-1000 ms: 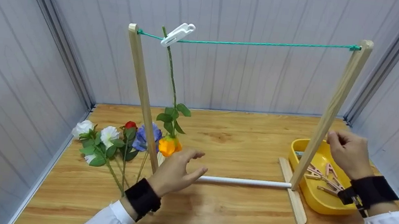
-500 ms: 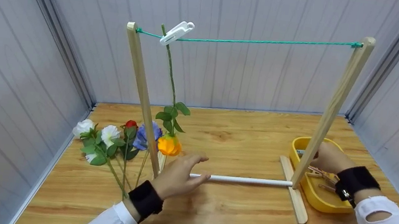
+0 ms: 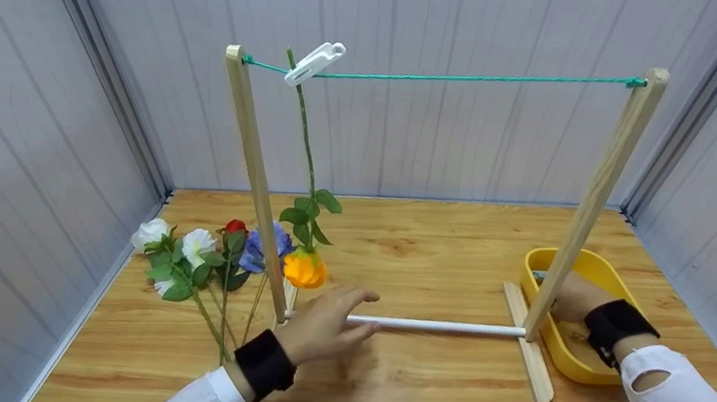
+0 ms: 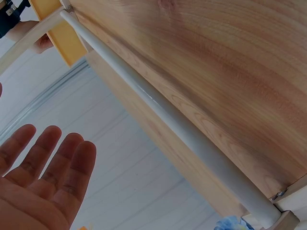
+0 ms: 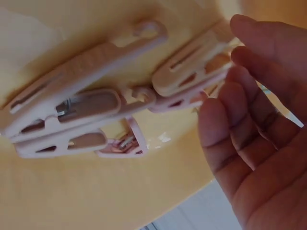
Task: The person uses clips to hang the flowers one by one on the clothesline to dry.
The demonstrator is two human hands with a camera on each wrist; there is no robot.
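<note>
My right hand [image 3: 580, 299] reaches down into the yellow tub [image 3: 577, 366]. In the right wrist view its fingers curl at the end of a pale pink clothespin [image 5: 192, 62]; whether they pinch it cannot be made out. Several more pink clothespins [image 5: 72, 91] lie beside it. My left hand [image 3: 324, 322] hovers by the white rod [image 3: 439, 326] at the stand's base, fingers extended and holding nothing. On the green cord [image 3: 460, 80] a white clothespin [image 3: 315, 64] clips the stem of an orange flower [image 3: 305, 268], which hangs head down.
Wooden posts stand left [image 3: 256, 172] and right [image 3: 596, 206], the right one in front of the tub's edge. White flowers [image 3: 198, 245], a red flower [image 3: 235, 226] and a blue-purple flower [image 3: 259, 250] lie on the table at left. Panel walls enclose the table.
My right hand has moved down from above the tub into it, among the clothespins. The left hand has shifted only slightly to the right.
</note>
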